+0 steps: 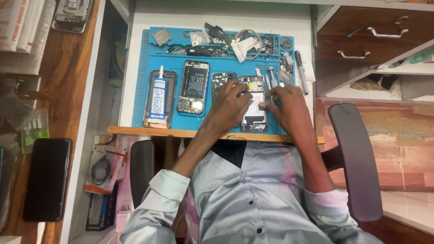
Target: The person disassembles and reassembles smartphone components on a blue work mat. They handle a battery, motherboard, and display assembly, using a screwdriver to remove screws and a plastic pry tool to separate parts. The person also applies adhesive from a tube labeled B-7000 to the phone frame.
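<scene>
Single view only, head-worn camera. Looks almost straight down from above the seated person, lens tipped slightly forward. Far edge of the white counter (217, 20) lies at frame top; the person's grey satin shirt (239, 199) fills the bottom centre. Moderately near: the blue silicone work mat (140, 81) spans the middle third of the width, both forearms in full view. Frame margins take in a brown wooden side surface (68, 90) at left and a dark grey padded chair armrest (357, 162) at right. No second view, so no shared area.
</scene>
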